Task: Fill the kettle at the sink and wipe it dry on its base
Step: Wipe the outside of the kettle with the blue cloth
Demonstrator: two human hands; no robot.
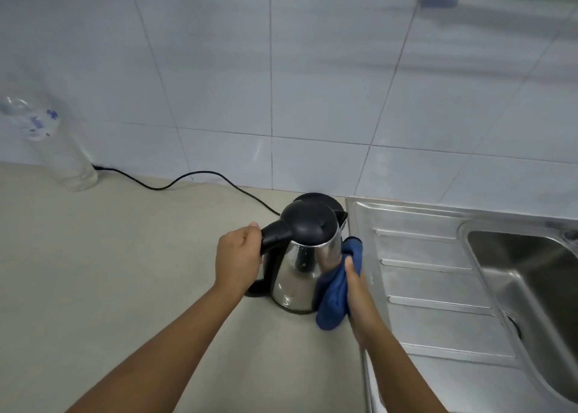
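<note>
A steel kettle (297,268) with a black lid and handle stands upright on the beige counter, just left of the sink unit. Its base is mostly hidden beneath it. My left hand (239,257) grips the black handle. My right hand (355,287) holds a blue cloth (336,297) and presses it against the kettle's right side. Water drops show on the steel body.
A steel sink (531,275) with a ribbed draining board (431,284) lies to the right. A black power cord (187,179) runs along the wall to the kettle. A clear plastic bottle (59,149) stands at the back left. Tiled wall behind.
</note>
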